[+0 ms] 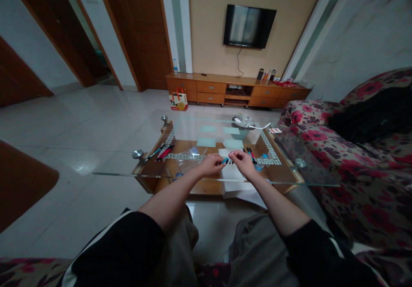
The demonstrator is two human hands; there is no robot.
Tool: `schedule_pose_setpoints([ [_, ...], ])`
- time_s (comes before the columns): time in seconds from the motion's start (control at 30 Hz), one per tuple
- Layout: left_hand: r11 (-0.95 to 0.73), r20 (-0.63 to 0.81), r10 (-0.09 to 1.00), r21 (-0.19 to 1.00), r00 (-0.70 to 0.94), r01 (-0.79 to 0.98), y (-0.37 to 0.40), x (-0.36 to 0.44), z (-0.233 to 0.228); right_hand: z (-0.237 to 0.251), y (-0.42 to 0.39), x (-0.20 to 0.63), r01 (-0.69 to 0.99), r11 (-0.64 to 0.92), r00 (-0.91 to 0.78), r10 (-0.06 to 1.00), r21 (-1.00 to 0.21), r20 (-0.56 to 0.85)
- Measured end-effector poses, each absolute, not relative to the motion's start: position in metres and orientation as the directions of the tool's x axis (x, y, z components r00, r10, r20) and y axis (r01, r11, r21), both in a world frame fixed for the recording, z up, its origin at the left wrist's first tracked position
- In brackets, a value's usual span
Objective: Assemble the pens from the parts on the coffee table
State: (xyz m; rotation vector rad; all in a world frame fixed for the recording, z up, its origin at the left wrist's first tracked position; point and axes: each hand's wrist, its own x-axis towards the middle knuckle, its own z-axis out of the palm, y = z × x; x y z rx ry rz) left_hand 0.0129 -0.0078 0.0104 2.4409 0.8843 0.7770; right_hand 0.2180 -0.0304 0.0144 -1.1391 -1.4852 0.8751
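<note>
A seated person leans over a low glass-topped desk (283, 173), both forearms stretched forward and the two hands nearly meeting above its near edge; the left hand (210, 164) and the right hand (243, 162) each pinch one end of a small blue pen (226, 161), fingers closed on it; the pen's long axis runs left to right, bridging the narrow gap between the hands, so neither hand is nearer to it than the other; it sits just above a white sheet of paper (232, 173) lying on the glass; just beyond the right hand a few more red and dark pens (251, 154) lie on the desk, close to its knuckles; a second cluster of pens (161, 152) lies well off to the left, far from either hand; a crumpled clear plastic bag (189, 156) rests just beside the left hand.
</note>
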Motion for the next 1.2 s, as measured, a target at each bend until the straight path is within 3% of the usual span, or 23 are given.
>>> schedule_pose_setpoints([
  [0.23,-0.630,0.304,0.725,0.656,0.618,0.416,-0.010,0.013,0.010,0.020,-0.034,0.215,0.294,0.306,-0.060,0.951,-0.905,0.302],
  [0.63,-0.626,0.300,0.730,0.654,0.614,0.424,-0.009,0.011,0.009,0.014,-0.032,0.217,0.363,0.355,-0.035,0.929,-0.862,0.368],
  [0.83,-0.611,0.290,0.748,0.652,0.597,0.449,-0.010,0.012,0.010,0.015,-0.028,0.225,0.497,0.374,-0.016,0.906,-0.783,0.423],
  [1.03,-0.593,0.276,0.766,0.652,0.581,0.472,-0.010,0.011,0.012,0.008,-0.019,0.251,0.630,0.253,0.137,0.894,-0.734,0.427],
  [1.2,-0.592,0.282,0.764,0.663,0.581,0.458,-0.010,0.010,0.012,-0.012,-0.011,0.268,0.775,0.183,0.053,0.935,-0.605,0.350],
])
